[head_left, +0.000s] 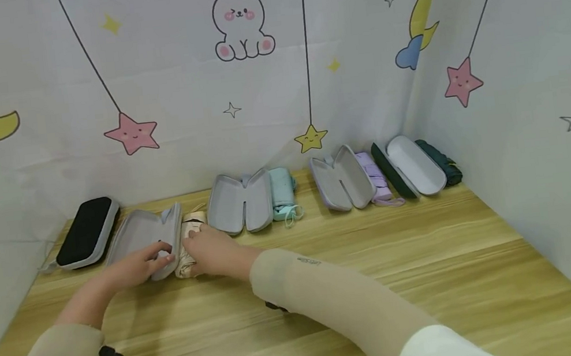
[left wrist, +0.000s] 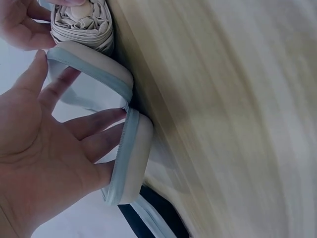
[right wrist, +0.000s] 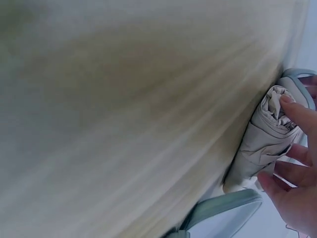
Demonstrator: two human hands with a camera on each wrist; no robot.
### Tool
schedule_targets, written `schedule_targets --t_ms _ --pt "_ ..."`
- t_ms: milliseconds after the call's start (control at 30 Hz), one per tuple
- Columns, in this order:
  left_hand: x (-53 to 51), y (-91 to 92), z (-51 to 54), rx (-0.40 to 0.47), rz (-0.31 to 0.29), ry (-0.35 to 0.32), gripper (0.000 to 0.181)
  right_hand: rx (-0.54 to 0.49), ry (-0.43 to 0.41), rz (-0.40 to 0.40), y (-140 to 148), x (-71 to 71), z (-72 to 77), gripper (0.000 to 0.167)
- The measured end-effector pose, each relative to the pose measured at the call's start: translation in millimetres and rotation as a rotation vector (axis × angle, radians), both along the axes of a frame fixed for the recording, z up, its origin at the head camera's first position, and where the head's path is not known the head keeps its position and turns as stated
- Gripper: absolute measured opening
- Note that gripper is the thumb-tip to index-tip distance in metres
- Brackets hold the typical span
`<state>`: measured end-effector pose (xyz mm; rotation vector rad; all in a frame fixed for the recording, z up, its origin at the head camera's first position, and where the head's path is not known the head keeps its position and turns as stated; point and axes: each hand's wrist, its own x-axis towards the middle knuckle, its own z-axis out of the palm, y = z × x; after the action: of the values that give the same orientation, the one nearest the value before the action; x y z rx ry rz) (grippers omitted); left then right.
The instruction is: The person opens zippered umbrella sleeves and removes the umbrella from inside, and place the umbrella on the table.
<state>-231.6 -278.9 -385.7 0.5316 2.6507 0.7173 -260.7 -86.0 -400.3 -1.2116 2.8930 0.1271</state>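
Note:
My right hand (head_left: 215, 250) grips a beige folded umbrella (head_left: 187, 264) lying on the table. In the right wrist view, the thumb presses the umbrella's rolled end (right wrist: 277, 111) and the fingers curl along its side. Just left of it lies an unzipped hard case (head_left: 136, 228) with a light grey inside. My left hand (head_left: 138, 266) reaches over this case. In the left wrist view, its fingers spread inside the two case halves (left wrist: 136, 158), and the thumb touches the rim beside the umbrella. The far part of the umbrella is partly covered by the right hand in the head view.
A closed black case (head_left: 87, 230) lies at far left. Along the back wall, from the middle to the right, are an open grey case (head_left: 225, 204), a mint umbrella (head_left: 281, 190), another open case (head_left: 330, 188), a lilac umbrella (head_left: 375, 177), an open green case (head_left: 417, 164) and a dark green umbrella (head_left: 440, 163).

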Motion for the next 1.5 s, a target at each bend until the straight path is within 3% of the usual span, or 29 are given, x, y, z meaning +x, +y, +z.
schedule_targets --t_ms 133,233,433,800,1200,1500 --pt "-10.3 0.6 -0.3 -0.016 -0.013 0.007 0.044 0.01 0.029 -0.016 -4 -5.1 1.9 0.028" --pt "-15.4 1.2 0.9 -0.045 -0.011 0.002 0.046 0.045 0.065 -0.001 -6 -7.7 2.8 0.024" --pt "-23.9 2.3 3.2 -0.078 0.003 -0.008 0.051 0.119 0.152 -0.01 -9 -14.0 2.6 0.029" --pt "-43.6 -1.5 2.4 -0.093 0.023 -0.024 0.056 0.18 0.162 -0.089 -16 -27.2 3.9 0.036" --pt "-54.1 0.8 0.3 -0.098 0.066 0.015 0.058 0.167 0.181 -0.118 -13 -40.9 0.2 0.042" --pt "-59.9 0.9 0.4 -0.095 0.087 0.047 0.054 0.151 0.171 -0.116 -9 -45.5 6.3 0.034"
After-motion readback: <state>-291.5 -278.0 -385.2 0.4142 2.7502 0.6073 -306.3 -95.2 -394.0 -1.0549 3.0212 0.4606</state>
